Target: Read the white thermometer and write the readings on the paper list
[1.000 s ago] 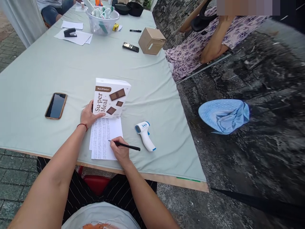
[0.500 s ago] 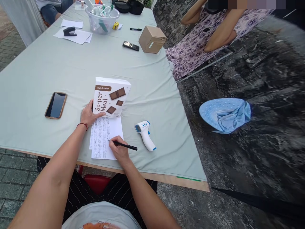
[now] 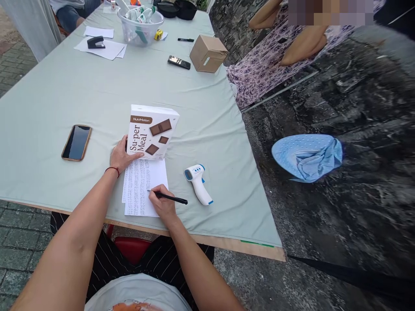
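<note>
My left hand (image 3: pixel 123 155) grips the lower left edge of a white box (image 3: pixel 154 131) printed "Su-per Meal", its thumb across the front and its other fingers partly hidden behind. The box stands tilted over the upper end of some sheets of paper (image 3: pixel 158 175) covered in small columns of writing. My right hand (image 3: pixel 164 203) is closed around a black pen (image 3: pixel 173 198), with the tip at the writing on the top sheet. To the right of that hand lies a white and blue infrared thermometer (image 3: pixel 199 185).
A phone (image 3: pixel 76 142) lies at left on the cloth-covered table (image 3: pixel 81 95). Farther back are a stapler (image 3: pixel 96 42) on papers, a clear tub (image 3: pixel 141 30) of bottles, a black device (image 3: pixel 179 62) and a cardboard box (image 3: pixel 208 54). A person stands beyond the right edge; a blue hat (image 3: pixel 306 157) is off the table.
The view has shifted very slightly. The person at the right has moved their arms a little. My hands, the box and the pen look the same.
</note>
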Demonstrator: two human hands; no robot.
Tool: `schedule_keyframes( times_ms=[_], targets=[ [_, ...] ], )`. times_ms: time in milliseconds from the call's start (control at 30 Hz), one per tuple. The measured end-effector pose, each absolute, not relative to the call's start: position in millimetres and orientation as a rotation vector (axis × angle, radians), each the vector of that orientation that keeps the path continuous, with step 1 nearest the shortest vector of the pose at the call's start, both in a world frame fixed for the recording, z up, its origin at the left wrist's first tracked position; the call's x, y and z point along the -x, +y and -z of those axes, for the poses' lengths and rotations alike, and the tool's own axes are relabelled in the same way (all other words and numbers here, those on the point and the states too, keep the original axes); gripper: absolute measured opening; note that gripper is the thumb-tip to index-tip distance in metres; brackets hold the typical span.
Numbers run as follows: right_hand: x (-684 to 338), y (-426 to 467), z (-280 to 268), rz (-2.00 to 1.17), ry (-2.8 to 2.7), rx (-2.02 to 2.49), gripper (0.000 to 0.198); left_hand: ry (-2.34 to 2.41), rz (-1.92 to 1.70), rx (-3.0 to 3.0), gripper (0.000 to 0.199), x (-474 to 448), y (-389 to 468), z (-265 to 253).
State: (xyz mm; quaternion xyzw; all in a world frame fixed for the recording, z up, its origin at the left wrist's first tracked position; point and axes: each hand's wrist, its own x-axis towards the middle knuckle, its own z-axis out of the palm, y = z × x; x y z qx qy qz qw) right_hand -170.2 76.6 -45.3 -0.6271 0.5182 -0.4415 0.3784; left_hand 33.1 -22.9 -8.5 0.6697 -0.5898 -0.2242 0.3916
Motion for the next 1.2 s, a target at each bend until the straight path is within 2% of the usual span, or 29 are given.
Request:
schedule_keyframes(
  times_ms=[1200],
  targets=[
    [171.7, 75.2, 43.6, 1.133, 1.321, 1.644, 0.017, -1.49, 0.552, -1.718, 0.08, -35.1, -23.8, 13.1]
  ],
)
